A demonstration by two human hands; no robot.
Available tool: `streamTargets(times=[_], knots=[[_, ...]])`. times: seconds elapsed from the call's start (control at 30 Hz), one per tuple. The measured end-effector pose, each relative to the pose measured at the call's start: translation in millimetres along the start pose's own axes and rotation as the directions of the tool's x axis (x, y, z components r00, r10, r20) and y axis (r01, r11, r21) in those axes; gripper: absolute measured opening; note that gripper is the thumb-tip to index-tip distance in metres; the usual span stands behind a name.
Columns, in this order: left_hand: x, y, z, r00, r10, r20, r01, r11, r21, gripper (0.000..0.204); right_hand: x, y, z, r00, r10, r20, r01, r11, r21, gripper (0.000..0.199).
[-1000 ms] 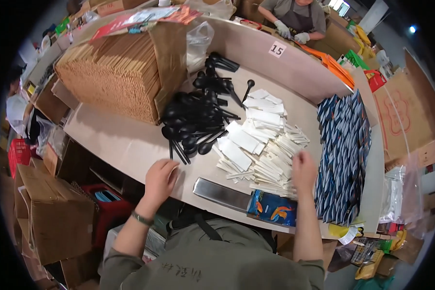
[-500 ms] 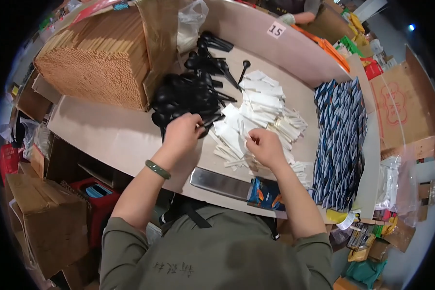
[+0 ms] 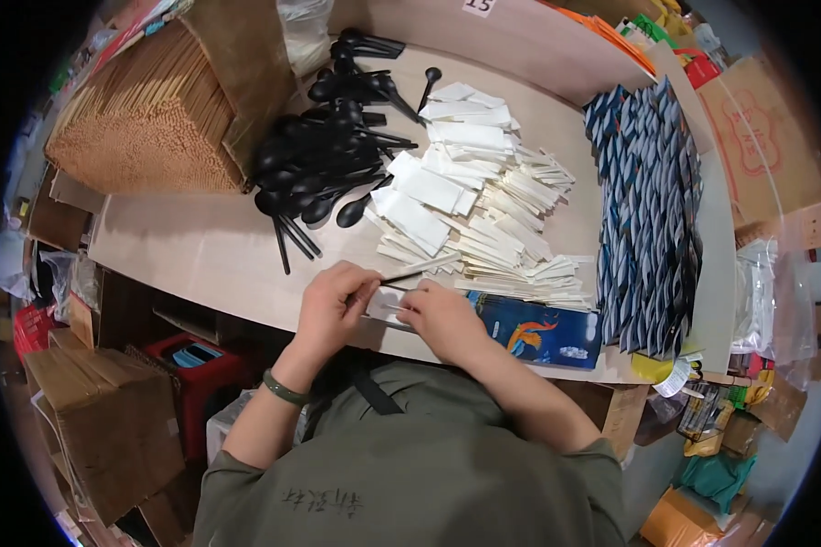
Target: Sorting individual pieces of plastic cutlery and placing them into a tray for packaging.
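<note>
My left hand (image 3: 333,305) and my right hand (image 3: 442,319) meet at the table's front edge. The left hand pinches a thin black spoon (image 3: 401,276) together with a pale stick that points right and away from me. My right hand grips a white paper packet (image 3: 385,306) held between both hands. Just right of the hands lies a blue printed sleeve (image 3: 543,333). Beyond them are a pile of black plastic spoons (image 3: 324,159) and a heap of white paper packets (image 3: 474,205).
A big block of wooden chopsticks (image 3: 141,123) in a brown carton stands at the back left. Rows of blue patterned sleeves (image 3: 648,201) cover the table's right side. Cardboard boxes (image 3: 100,419) and a red crate (image 3: 192,365) sit below on the left.
My hands first reached from the front edge into the spoons and white packets. They have now drawn back to the front edge, close together, holding a spoon and a packet.
</note>
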State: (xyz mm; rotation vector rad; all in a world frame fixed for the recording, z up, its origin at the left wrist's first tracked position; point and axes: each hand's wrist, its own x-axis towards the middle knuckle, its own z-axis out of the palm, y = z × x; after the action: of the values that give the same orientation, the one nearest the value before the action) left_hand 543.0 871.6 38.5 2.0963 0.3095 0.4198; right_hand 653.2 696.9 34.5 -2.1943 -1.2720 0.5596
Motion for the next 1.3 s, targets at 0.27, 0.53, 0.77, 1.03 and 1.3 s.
streamTargets(times=[0.27,0.53,0.77,1.03,1.3], knots=[[-1.6,2.8,-7.4,0.971,0.226,0.074,-0.238,0.935,0.264,0.011,-75.9,38.2,-36.6,0.928,-0.101,-0.358,0.072,0.993,-0.092,0.041],[13.3,-4.9,23.1,0.868,0.331,0.37,-0.407,0.901,0.15,0.018,-65.2,37.8,-14.1,0.918,-0.384,-0.1,0.348,0.901,-0.26,0.046],[128.3,73.8,-143.2,0.887,0.308,-0.344,-0.042,0.795,0.606,0.011,-72.0,56.4,-8.3,0.906,-0.419,-0.062,0.374,0.858,-0.351,0.048],[187.1,26.8,-260.4,0.933,0.0,-0.359,0.268,0.666,0.696,0.013,-67.9,62.3,10.6,0.894,-0.443,0.061,0.433,0.821,-0.372,0.059],[209.1,37.7,-260.9,0.959,-0.024,-0.283,0.258,0.487,0.835,0.014,-73.1,49.0,-2.9,0.926,-0.37,-0.073,0.334,0.895,-0.295,0.046]])
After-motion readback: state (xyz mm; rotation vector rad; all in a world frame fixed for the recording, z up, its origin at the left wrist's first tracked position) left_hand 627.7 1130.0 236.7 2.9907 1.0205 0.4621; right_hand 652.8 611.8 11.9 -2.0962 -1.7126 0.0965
